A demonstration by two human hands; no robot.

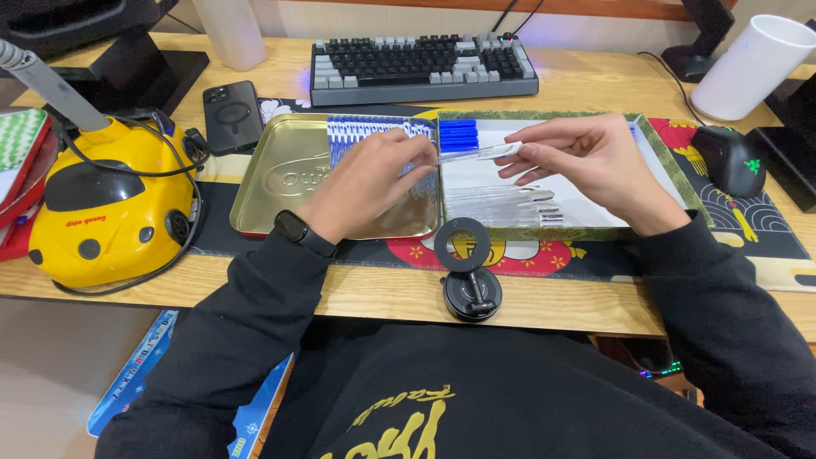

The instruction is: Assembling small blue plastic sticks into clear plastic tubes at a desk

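Head view: clear pen barrel (476, 154) pinched between left hand (370, 183) and right hand (586, 161) fingers, above tray (671, 161).

A grey and black keyboard (423, 68) lies at the back of the wooden bench (374, 293). A black phone (232, 116) lies left of it, near a yellow car-shaped gadget (110, 212). A white cup (751, 66) stands far right, above a black mouse (733, 159). A black ring stand (468, 276) sits at the front edge.

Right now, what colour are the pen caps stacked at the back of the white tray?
Blue. The pen caps show best in the head view, just behind the two hands holding a clear pen barrel.
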